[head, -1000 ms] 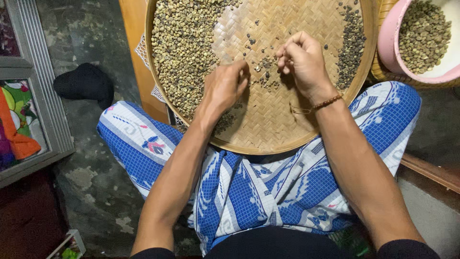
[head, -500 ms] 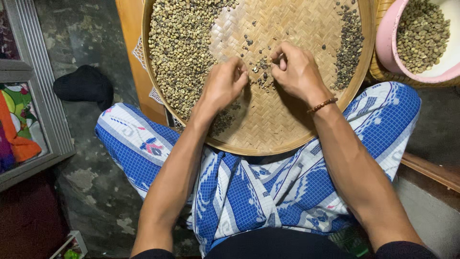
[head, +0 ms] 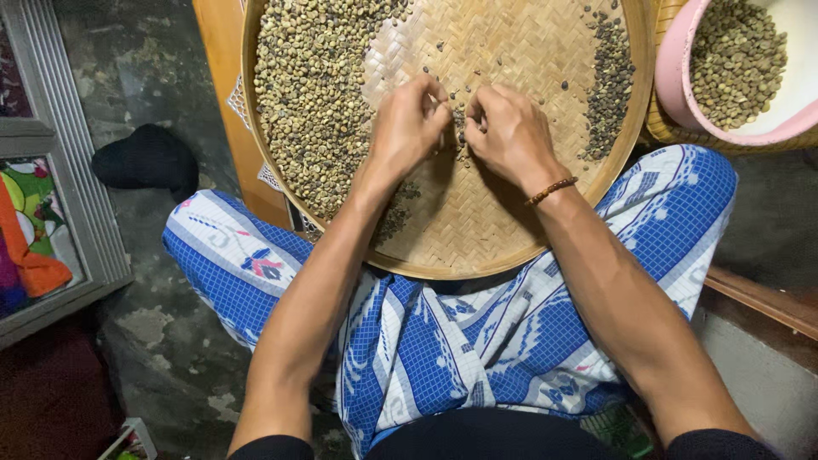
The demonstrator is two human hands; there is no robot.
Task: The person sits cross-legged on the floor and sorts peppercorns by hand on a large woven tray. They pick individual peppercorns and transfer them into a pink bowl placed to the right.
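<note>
A round woven bamboo tray (head: 503,230) rests on my lap. A thick pile of pale green beans (head: 311,94) covers its left half, and a thin band of darker beans (head: 609,81) lies along its right side. My left hand (head: 407,128) and my right hand (head: 509,132) sit side by side at the tray's middle, fingers curled over a small scatter of beans (head: 458,128) between them. Whether either hand pinches a bean is hidden by the fingers. A brown bead bracelet (head: 551,190) circles my right wrist.
A pink bowl (head: 682,94) holding pale beans stands at the upper right on a woven basket rim. My legs are wrapped in blue and white patterned cloth (head: 477,341). A dark object (head: 145,162) lies on the stone floor at left, beside a framed panel (head: 68,213).
Both hands have drawn closer together and slid toward the tray's middle. The view has shifted slightly, so the tray sits higher and more to the right.
</note>
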